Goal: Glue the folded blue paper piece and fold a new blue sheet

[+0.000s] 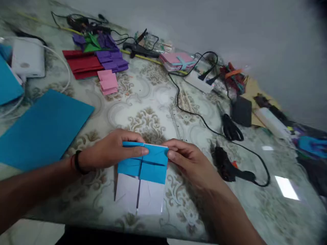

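Folded paper (153,172), blue above and white below, creased down the middle, lies at the table's (178,211) near edge, its long axis running away from me. My left hand (116,149) and right hand (190,163) pinch its far corners; a blue sheet (48,127) rests leftward.

The left forearm (41,182) and right forearm (224,200) are cut off by the picture's edges. Some fingers of the left hand (119,148) and right hand (185,158) are hidden behind the folded blue-and-white paper (152,195). At left, the large blue sheet (48,129) is cropped and partly covered by the left forearm. The dark clothing (109,235) is cut off at the near edge. The far-right clutter (310,146) is too blurred to be identified; the glue gun's (224,165) tip is blurred.
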Demonstrator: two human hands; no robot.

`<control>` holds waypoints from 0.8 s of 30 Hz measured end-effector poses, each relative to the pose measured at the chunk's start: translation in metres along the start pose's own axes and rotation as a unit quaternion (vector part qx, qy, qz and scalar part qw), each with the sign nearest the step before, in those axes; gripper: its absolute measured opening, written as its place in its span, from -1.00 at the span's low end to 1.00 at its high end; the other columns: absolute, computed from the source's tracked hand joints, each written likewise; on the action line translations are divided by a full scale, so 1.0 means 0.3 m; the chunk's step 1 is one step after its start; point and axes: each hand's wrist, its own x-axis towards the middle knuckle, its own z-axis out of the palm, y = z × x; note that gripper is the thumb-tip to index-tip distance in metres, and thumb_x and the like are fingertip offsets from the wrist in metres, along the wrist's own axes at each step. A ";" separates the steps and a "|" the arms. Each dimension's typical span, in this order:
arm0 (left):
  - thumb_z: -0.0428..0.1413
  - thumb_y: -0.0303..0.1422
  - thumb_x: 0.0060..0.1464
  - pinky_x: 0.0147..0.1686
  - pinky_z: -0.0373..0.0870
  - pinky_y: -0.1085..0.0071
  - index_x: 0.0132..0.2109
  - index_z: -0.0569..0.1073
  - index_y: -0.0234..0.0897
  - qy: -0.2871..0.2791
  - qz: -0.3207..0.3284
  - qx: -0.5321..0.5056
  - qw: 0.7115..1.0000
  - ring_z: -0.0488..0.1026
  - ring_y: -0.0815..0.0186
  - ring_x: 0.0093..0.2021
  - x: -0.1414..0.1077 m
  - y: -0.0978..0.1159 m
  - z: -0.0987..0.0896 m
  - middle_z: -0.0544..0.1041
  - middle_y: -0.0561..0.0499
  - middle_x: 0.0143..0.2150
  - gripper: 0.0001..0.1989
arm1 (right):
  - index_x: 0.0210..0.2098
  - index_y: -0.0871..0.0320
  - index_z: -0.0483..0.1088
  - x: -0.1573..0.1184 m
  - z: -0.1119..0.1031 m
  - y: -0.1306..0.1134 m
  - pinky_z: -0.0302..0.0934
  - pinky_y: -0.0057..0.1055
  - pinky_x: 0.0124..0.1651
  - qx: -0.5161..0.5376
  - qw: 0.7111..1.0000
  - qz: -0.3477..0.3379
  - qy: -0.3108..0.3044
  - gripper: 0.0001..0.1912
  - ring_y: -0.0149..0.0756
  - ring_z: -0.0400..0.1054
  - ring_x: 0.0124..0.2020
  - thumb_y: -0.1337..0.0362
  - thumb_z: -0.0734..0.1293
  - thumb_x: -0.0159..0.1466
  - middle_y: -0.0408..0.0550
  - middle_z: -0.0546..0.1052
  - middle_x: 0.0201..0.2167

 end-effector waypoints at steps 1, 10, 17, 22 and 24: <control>0.20 -0.20 0.24 -0.42 0.29 0.55 -0.25 0.60 -0.30 0.000 0.001 0.001 1.000 0.45 0.39 -0.34 -0.002 0.001 -0.001 0.54 0.10 -0.37 -0.75 | -0.14 0.06 0.62 0.003 -0.001 0.003 0.21 -0.46 -0.27 0.002 1.000 -0.001 0.002 -0.80 -0.40 0.42 -0.39 0.09 0.48 0.35 -0.20 0.55 -0.46; 0.19 -0.21 0.25 -0.41 0.29 0.55 -0.26 0.60 -0.31 0.000 0.010 0.010 1.000 0.43 0.40 -0.36 -0.006 0.008 0.000 0.55 0.10 -0.38 -0.75 | -0.26 0.10 0.56 0.009 -0.004 0.017 0.16 -0.44 -0.27 0.010 1.000 -0.004 0.005 -0.82 -0.42 0.36 -0.41 0.12 0.47 0.36 -0.21 0.53 -0.48; 0.18 -0.21 0.24 -0.45 0.27 0.55 -0.28 0.61 -0.31 0.003 0.000 0.018 1.000 0.40 0.41 -0.40 -0.011 0.002 -0.002 0.53 0.10 -0.42 -0.74 | -0.36 0.13 0.50 0.007 0.004 0.007 0.13 -0.42 -0.29 -0.030 0.999 -0.015 0.012 -0.74 -0.41 0.30 -0.42 0.11 0.44 0.38 -0.20 0.48 -0.50; 0.17 -0.18 0.25 -0.46 0.26 0.53 -0.30 0.60 -0.32 0.012 -0.002 0.033 0.999 0.39 0.39 -0.40 -0.012 0.001 -0.004 0.52 0.09 -0.42 -0.71 | -0.40 0.15 0.46 0.007 0.022 -0.005 0.12 -0.43 -0.30 -0.073 0.996 -0.017 0.041 -0.70 -0.41 0.29 -0.42 0.10 0.42 0.38 -0.19 0.46 -0.50; 0.16 -0.18 0.25 -0.46 0.24 0.52 -0.34 0.58 -0.32 0.021 -0.004 0.050 0.998 0.37 0.39 -0.41 -0.011 0.001 -0.002 0.50 0.10 -0.44 -0.69 | -0.39 0.16 0.45 0.008 0.032 -0.008 0.13 -0.43 -0.30 -0.084 0.995 -0.017 0.055 -0.70 -0.41 0.29 -0.42 0.10 0.42 0.38 -0.18 0.46 -0.50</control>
